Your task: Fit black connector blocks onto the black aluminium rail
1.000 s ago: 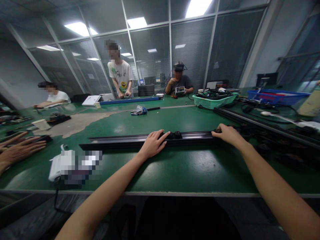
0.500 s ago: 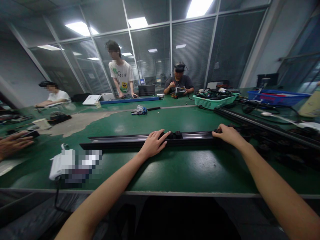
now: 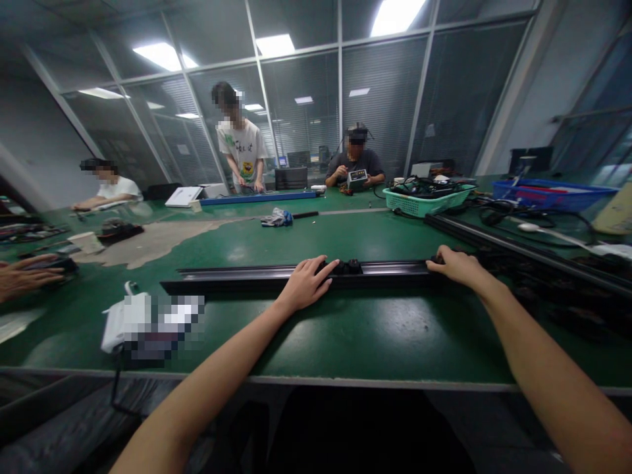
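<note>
Black metal rail (image 3: 257, 278): it lies flat across the green surface (image 3: 375, 339), from the middle to the right, in front of the person and long side to side.

Far left: another person's hand (image 3: 27, 273) rests on a dark thing (image 3: 62, 265). It is not one of the person's own hands.

Left side: a white thing with a cord (image 3: 118, 329) sits near the left end of the rail, but not touching it. Most of it is blurred, so I cannot tell what it is.

Far side: a long blue bar (image 3: 257, 199), a rumpled cloth (image 3: 275, 218) and a green basket of wires (image 3: 424, 199) lie well past the rail. Nothing stands between the hands and the rail.

Right side: more black rails (image 3: 523, 260) lie just past the right end of the rail. A blue basket (image 3: 553, 195) sits behind them.

Edges: a wide green strip runs between the rail and the front edge (image 3: 316, 380). The rail's right end is near the other black rails.

Hands: both are on the rail and neither is a tight fist. The left hand (image 3: 306, 286) lies with its fingers (image 3: 320, 271) curved over the rail, just beside black knobs (image 3: 346, 266). The right hand (image 3: 457, 265) touches the rail near its right end. I cannot tell if they grip it.
</note>
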